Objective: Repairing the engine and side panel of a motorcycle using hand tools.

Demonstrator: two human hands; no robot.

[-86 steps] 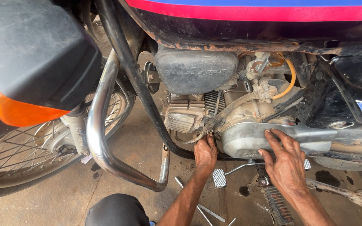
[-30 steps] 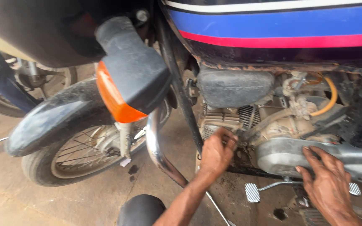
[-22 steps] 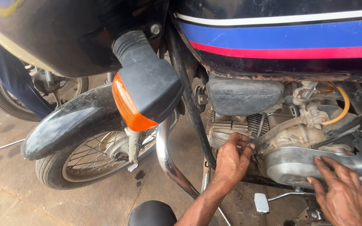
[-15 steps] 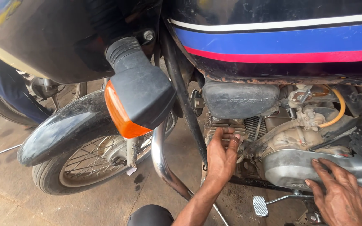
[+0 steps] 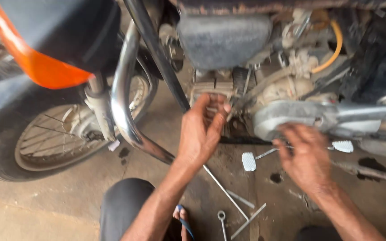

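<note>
Gripping engine fins (image 5: 211, 89) at 12 o'clock: left hand (image 5: 202, 129). Right hand (image 5: 307, 156), 3 o'clock, blurred — grip unclear, near engine cover (image 5: 300, 118).

Left hand (image 5: 202, 129) raised, fingers curled, thumb up. Right hand (image 5: 307, 156) blurred, fingers spread, palm down.

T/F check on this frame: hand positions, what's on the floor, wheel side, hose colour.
1. The left hand is up at the finned engine block. True.
2. The right hand grips the orange turn signal. False: it is below the silver engine cover.
3. Metal rods lie on the floor. True.
4. The spoked wheel is at the picture's right. False: left.
5. The curved hose is yellow. True.
</note>
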